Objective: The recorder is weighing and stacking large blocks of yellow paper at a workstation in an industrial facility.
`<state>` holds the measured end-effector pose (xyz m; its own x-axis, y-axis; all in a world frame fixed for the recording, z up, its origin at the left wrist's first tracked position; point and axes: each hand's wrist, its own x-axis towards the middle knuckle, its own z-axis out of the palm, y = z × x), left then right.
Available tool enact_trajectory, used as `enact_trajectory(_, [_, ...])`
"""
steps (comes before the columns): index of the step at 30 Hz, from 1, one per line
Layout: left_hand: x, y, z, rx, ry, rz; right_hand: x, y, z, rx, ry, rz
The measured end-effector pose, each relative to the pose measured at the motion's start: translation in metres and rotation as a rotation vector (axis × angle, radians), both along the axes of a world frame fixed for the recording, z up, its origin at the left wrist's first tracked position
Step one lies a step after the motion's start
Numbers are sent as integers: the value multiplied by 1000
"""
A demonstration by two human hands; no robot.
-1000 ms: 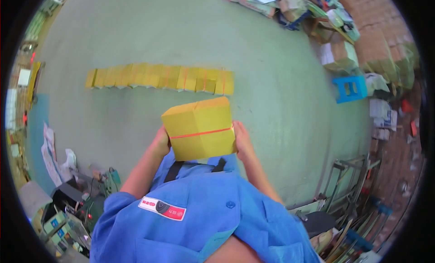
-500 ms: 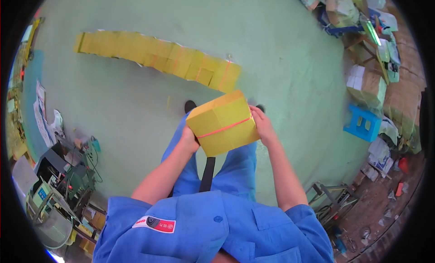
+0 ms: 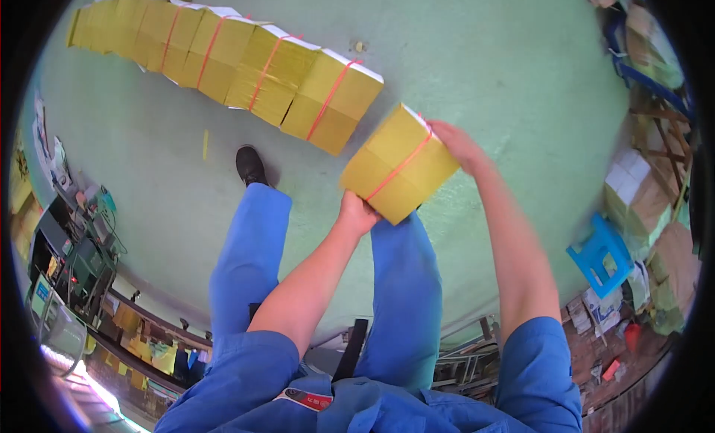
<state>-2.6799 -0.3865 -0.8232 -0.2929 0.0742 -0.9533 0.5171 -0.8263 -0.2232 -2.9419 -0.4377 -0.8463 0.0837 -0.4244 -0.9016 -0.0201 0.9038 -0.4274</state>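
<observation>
As the strapped yellow bundle point(image 3: 398, 168) hangs just right of the yellow row's point(image 3: 227, 60) near end, apart from it, its long axis runs near-left to far-right. Your part-curled left hand point(image 3: 360, 212) grips the near-left edge, your right hand point(image 3: 455, 144) the far-right; neither is clearly nearer the row. Your dark shoe point(image 3: 251, 165) stands left; the blue stool point(image 3: 607, 243), farther right.

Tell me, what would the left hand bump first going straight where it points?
The held bundle: the left hand is right against its near edge, though hidden fingertips leave depth unclear.
</observation>
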Motion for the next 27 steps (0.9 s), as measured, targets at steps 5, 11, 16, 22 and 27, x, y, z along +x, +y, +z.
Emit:
enact_trajectory(5, [-23, -29, -63, -54, -77, -65, -11, -16, -104, -117, 136, 15])
enact_trajectory(11, [3, -40, -72, -110, -64, -156, 22, 26, -103, -61, 286, -847])
enact_trajectory(16, [34, -48, -44, -65, -276, -371, 64, 36, -96, -51, -6, -1015])
enact_trajectory(22, [184, -91, 48, -446, -431, -1223, 83, 49, -77, 9, 255, -896])
enact_trajectory(27, [392, -35, 171, -179, -735, -1250, 140, 93, 27, 93, 235, -637])
